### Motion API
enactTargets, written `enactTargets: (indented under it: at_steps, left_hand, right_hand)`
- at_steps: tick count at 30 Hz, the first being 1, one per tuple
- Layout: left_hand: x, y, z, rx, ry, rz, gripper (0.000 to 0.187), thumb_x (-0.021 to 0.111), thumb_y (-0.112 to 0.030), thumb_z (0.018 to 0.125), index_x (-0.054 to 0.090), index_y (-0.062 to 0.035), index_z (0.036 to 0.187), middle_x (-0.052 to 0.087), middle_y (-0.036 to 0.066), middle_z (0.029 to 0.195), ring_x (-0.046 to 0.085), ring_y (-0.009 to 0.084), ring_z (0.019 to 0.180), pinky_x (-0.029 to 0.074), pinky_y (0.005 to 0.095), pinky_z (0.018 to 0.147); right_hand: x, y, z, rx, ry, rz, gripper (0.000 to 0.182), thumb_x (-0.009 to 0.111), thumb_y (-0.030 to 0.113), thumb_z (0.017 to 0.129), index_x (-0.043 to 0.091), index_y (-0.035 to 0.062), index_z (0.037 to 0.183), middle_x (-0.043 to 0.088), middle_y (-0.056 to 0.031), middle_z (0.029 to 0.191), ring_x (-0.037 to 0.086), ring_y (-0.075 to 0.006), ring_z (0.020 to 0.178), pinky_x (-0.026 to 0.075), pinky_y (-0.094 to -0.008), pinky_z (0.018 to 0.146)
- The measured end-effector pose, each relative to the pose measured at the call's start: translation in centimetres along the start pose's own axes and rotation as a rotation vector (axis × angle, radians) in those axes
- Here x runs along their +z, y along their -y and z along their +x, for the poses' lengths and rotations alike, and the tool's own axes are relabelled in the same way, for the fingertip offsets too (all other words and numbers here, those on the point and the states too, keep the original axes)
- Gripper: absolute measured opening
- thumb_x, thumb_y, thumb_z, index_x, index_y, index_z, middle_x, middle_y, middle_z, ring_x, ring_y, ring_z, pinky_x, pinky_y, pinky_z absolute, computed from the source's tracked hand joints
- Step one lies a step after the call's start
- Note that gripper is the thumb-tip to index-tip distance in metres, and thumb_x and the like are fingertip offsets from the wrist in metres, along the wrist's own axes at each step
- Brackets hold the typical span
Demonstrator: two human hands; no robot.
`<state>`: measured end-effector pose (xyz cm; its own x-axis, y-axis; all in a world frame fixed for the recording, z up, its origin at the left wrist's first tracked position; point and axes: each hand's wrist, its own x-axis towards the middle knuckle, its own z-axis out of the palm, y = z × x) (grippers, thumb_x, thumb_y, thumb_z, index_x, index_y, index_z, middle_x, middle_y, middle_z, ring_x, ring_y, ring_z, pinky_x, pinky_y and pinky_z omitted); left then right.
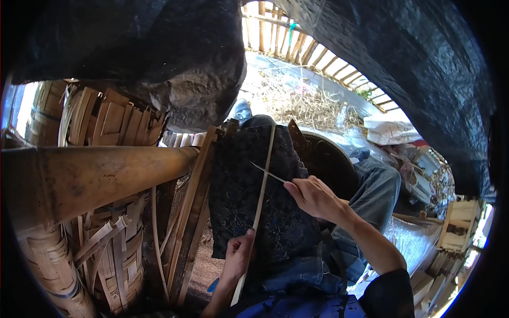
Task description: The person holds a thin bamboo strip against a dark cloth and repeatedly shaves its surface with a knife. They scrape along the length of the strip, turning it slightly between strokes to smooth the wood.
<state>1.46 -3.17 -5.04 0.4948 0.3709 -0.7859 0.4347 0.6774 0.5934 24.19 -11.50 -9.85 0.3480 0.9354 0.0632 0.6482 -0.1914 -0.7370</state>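
Note:
A long, pale bamboo strip [262, 188] runs lengthwise over a dark patterned cloth [233, 196] spread across my lap. My left hand [239, 255] pinches the strip near its lower part, thumb on top. My right hand [318, 197] is closed around a knife, whose handle is hidden in the fist. The thin, slightly curved knife blade [273, 174] points up and left and crosses over the strip in this view. Blue jeans [379, 183] show on my bent leg at the right.
A thick bamboo pole [106, 172] juts in from the left beside a wooden frame [192, 212]. Woven bamboo baskets [114, 265] stand below it. Dark plastic sheeting [392, 58] hangs overhead. Shavings [297, 103] litter the ground ahead, before a slatted bamboo fence [328, 63].

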Motion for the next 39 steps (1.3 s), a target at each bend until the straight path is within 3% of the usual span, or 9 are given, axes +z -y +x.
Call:
enactTargets:
  at_steps: [2,5,10,16,19,20,21,23,39]
  left_hand:
    - [0.0,-0.5,0.2,-0.025,-0.025,-0.028,0.051,0.048,-0.032,0.098,0.036,-0.015,0.052,0.03,-0.009,0.048,0.024,0.0013,0.042,0.016,0.024,0.041]
    - [-0.2,-0.4,0.3,-0.018,-0.049,-0.002,0.051,0.048,-0.033,0.098,0.035,-0.0152,0.052,0.03,-0.009,0.048,0.024,0.0013,0.042,0.016,0.0241,0.041]
    - [0.4,-0.2,0.1,0.014,-0.098,0.04,0.052,0.048,-0.033,0.098,0.034,-0.0152,0.051,0.029,-0.009,0.048,0.024,0.0013,0.043,0.015,0.0243,0.042]
    - [0.4,0.3,-0.4,0.068,-0.029,0.09,0.052,0.048,-0.033,0.098,0.035,-0.0148,0.051,0.03,-0.009,0.048,0.024,0.0015,0.044,0.016,0.0243,0.042]
    - [0.0,0.4,-0.7,0.074,-0.041,0.074,0.051,0.047,-0.033,0.098,0.037,-0.0145,0.051,0.03,-0.009,0.048,0.024,0.0015,0.044,0.016,0.0242,0.042]
    - [0.1,0.3,-0.6,0.063,-0.054,0.067,0.051,0.047,-0.033,0.099,0.038,-0.0144,0.052,0.031,-0.009,0.048,0.025,0.0016,0.043,0.017,0.0242,0.042]
    - [0.1,0.3,-0.5,0.062,-0.055,0.059,0.051,0.047,-0.033,0.099,0.038,-0.0144,0.052,0.031,-0.009,0.048,0.025,0.0016,0.043,0.017,0.0242,0.042]
    - [0.0,0.4,-0.4,0.031,-0.018,-0.007,0.051,0.046,-0.033,0.099,0.039,-0.0142,0.051,0.032,-0.008,0.048,0.025,0.0018,0.043,0.018,0.0242,0.042]
    - [0.4,0.5,-0.2,0.058,-0.052,0.056,0.052,0.049,-0.034,0.098,0.037,-0.0142,0.051,0.031,-0.009,0.048,0.024,0.0008,0.043,0.016,0.024,0.042]
  right_hand:
    - [0.0,-0.1,0.7,0.102,0.009,0.021,0.039,0.056,0.022,0.094,0.047,0.0045,0.06,0.044,-0.0146,0.046,0.044,-0.0296,0.035,0.032,-0.0375,0.034]
    - [0.3,-0.1,1.8,-0.006,-0.052,-0.151,0.044,0.054,0.026,0.094,0.046,0.0044,0.057,0.047,-0.0146,0.044,0.051,-0.0304,0.036,0.036,-0.0388,0.034]
    - [0.2,1.0,2.1,0.192,0.136,-0.229,0.048,0.052,0.035,0.095,0.049,0.0037,0.058,0.05,-0.0154,0.044,0.058,-0.0336,0.042,0.046,-0.041,0.037]
    - [0.3,-2.2,4.8,0.284,0.074,-0.171,0.047,0.046,0.031,0.098,0.052,0.0018,0.061,0.053,-0.0164,0.046,0.058,-0.0309,0.041,0.044,-0.0398,0.036]
    - [0.1,-1.9,4.3,0.028,-0.021,-0.199,0.048,0.044,0.028,0.099,0.052,0.0024,0.059,0.053,-0.0162,0.046,0.056,-0.0275,0.038,0.042,-0.0398,0.035]
    - [-1.1,-0.3,3.7,0.362,0.225,0.051,0.047,0.046,0.028,0.098,0.05,0.0032,0.058,0.05,-0.0166,0.045,0.051,-0.0289,0.035,0.04,-0.0403,0.036]
    - [-0.5,0.0,2.6,0.36,0.232,0.046,0.047,0.046,0.028,0.098,0.05,0.0032,0.058,0.05,-0.0166,0.045,0.051,-0.0289,0.035,0.04,-0.0403,0.036]
    - [0.6,0.3,-0.1,-0.018,-0.072,-0.044,0.047,0.051,0.028,0.096,0.049,0.0031,0.056,0.048,-0.018,0.045,0.048,-0.0328,0.035,0.039,-0.0405,0.036]
    - [0.9,1.3,2.9,0.246,0.018,-0.179,0.043,0.055,0.027,0.093,0.05,0.004,0.057,0.048,-0.0179,0.046,0.055,-0.0353,0.043,0.04,-0.042,0.037]
